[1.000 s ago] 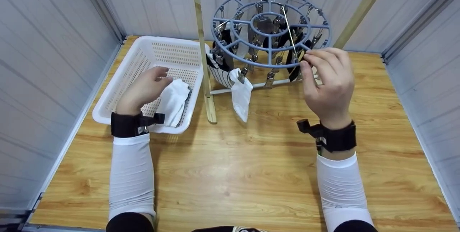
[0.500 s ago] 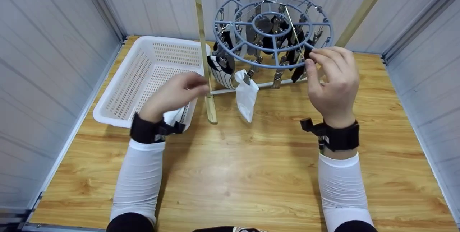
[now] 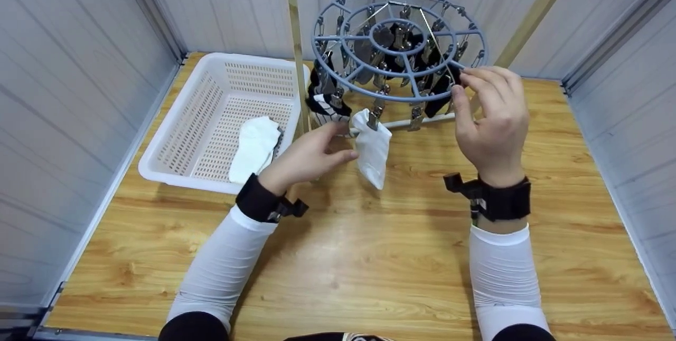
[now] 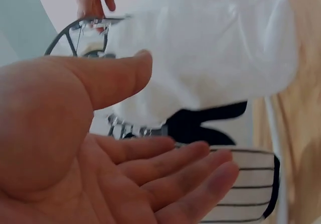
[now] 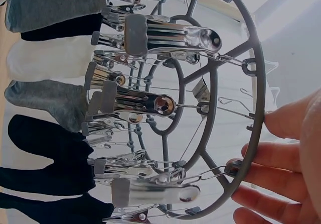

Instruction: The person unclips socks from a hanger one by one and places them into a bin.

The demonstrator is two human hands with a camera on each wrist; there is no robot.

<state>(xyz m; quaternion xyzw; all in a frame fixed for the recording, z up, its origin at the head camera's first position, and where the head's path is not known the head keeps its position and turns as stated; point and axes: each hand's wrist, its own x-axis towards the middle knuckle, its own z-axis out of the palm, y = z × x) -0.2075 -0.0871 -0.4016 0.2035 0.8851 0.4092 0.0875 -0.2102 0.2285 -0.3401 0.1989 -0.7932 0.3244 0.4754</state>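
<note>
A round blue-grey clip hanger [image 3: 414, 87] hangs from a metal hook, with metal clips below it. My right hand [image 3: 494, 119] holds its outer rim between thumb and fingertips, as the right wrist view [image 5: 281, 169] shows from close by. A white sock [image 3: 374, 153] dangles from a clip at the front. My left hand [image 3: 309, 156] is just left of that sock, thumb and fingers spread apart, holding nothing. The left wrist view has the white sock [image 4: 210, 48] beyond the thumb and a striped sock [image 4: 246, 186] past the fingers.
Grey, black and white socks hang from other clips. At left stands a white plastic basket [image 3: 158, 159] with white socks [image 3: 254, 145] in it. Wooden poles [image 3: 296, 40] and a white bar [image 3: 417, 121] form a stand around the hanger.
My left hand has moved right from over the basket to beside the hanging white sock. The hanger has turned, carrying that sock to the right. My right hand stays at the rim, slightly further right.
</note>
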